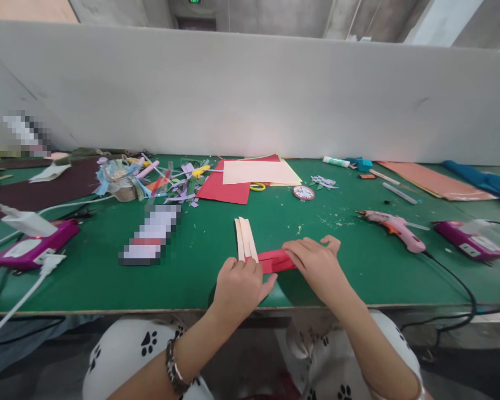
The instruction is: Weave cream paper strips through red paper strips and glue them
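Note:
Cream paper strips (244, 236) lie side by side near the table's front edge, pointing away from me. Red paper strips (275, 261) meet them at their near end and run to the right, making a corner. My left hand (238, 283) presses down on that corner with curled fingers, its thumb stretched beside the red strips. Over the right end of the red strips, my right hand (316, 261) has its fingers closed on them. The palm hides that end, and how the strips interlace cannot be made out.
Red sheets (220, 189) and a cream sheet (250, 171) lie at the back, with yellow-handled scissors (257, 187) partly beneath. A pink glue gun (394, 229) and a purple power strip (469, 239) sit at right. Paper scraps (183, 183) and another power strip (37, 244) are at left.

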Demonstrator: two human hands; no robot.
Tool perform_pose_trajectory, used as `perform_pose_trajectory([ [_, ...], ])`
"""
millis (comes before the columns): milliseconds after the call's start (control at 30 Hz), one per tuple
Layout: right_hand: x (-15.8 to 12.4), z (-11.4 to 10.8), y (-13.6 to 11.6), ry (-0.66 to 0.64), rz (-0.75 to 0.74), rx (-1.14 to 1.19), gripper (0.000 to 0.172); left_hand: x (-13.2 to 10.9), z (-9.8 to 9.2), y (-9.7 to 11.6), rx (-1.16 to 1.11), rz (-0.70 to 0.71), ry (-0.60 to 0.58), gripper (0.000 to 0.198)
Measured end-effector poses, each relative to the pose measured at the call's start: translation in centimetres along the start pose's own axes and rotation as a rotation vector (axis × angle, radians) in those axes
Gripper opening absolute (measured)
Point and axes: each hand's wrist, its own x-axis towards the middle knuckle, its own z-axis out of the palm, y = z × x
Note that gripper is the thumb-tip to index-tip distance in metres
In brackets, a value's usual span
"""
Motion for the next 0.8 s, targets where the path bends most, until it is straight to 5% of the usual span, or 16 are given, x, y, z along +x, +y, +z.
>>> perform_pose_trajectory([
  [300, 0.4, -0.9, 1.2, -0.002, -0.290, -0.137, 0.036, 0.1, -0.2, 0.2, 0.033, 0.001, -0.037, 0.037],
  [533, 1.3, -1.1, 0.4, -0.023, -0.152, 0.029, 0.028, 0.1, -0.2, 0.3, 0.057, 0.011, -0.030, 0.039],
  [667, 2.4, -1.4, 0.1, 0.020, -0.272, -0.196, 0.034, 0.2, 0.0, 0.3, 0.069, 0.021, -0.004, 0.040],
  [800, 3.3, -1.9, 0.5, -0.074, -0.379, -0.254, 0.032, 0.2, 0.2, 0.2, 0.065, 0.019, 0.022, 0.039],
])
